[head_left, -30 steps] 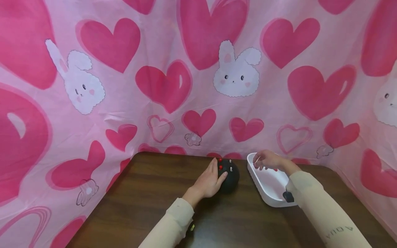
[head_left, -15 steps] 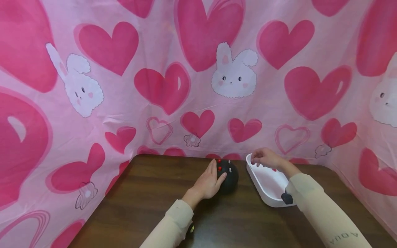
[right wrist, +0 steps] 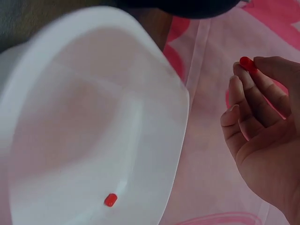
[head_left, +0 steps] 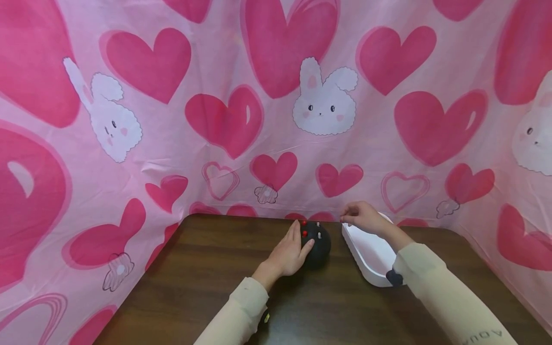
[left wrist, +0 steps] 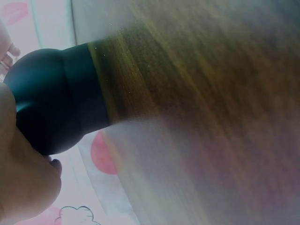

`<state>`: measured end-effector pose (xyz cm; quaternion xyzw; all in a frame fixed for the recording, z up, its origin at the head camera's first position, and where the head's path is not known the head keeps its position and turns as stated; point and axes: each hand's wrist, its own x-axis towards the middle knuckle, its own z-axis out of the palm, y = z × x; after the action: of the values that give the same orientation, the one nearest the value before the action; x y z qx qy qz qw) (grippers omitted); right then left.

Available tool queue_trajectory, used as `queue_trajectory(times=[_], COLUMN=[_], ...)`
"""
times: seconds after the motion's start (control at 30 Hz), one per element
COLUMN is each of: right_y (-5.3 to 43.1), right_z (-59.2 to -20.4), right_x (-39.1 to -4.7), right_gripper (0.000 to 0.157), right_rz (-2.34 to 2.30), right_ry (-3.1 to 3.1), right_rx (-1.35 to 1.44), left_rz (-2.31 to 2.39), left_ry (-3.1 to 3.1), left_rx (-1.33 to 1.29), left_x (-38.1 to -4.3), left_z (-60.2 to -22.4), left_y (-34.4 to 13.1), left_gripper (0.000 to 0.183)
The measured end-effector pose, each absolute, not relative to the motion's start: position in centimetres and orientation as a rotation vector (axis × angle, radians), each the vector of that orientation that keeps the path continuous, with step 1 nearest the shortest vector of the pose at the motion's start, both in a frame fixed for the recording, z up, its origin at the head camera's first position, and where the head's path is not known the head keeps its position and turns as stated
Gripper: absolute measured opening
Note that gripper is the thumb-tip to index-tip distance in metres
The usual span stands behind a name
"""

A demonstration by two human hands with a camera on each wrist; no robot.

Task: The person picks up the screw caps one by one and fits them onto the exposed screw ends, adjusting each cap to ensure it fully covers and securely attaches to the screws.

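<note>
My left hand holds the side of a black rounded object, its thumb lying across the front. Two red pegs and two pale silvery pegs stick up from the object's top. The left wrist view shows its bulging body narrowing to a broad collar at the base. Between thumb and index finger, my right hand pinches a small red peg. That hand is over the far left end of a white tray. Another red peg lies inside the tray.
A brown wooden table carries the object and the tray. Pink cloth with hearts and rabbits hangs around the back and sides. A dark wrist device at my right cuff overlaps the tray's near end.
My right hand has moved left and slightly up, from over the tray's inside to its far left rim. The left hand keeps its hold on the black object.
</note>
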<state>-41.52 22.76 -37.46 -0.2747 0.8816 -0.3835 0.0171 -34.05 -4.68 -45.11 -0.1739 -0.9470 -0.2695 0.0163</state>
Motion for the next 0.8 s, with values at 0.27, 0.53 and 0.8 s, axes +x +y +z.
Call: queue_trajectory(times=[0.27, 0.53, 0.8], right_y=[21.0, 19.8, 18.9], right_z=[-37.4, -37.6, -37.6], right_x=[-40.8, -40.7, -40.2], right_gripper=[0.011, 0.007, 0.011], right_rz=[-1.2, -1.229, -1.233], right_ry=[2.811, 2.851, 2.87], right_rx=[-0.863, -0.911, -0.917], left_rz=[-0.839, -0.857, -0.878], left_ry=[-2.93, -2.933, -2.925], left_rx=[-0.543, -0.531, -0.526], left_x=[-33.6, -33.6, -33.6], left_z=[-44.7, -44.6, -44.7], left_y=[-4.7, -4.7, -4.7], left_gripper=[0.089, 0.09, 0.09])
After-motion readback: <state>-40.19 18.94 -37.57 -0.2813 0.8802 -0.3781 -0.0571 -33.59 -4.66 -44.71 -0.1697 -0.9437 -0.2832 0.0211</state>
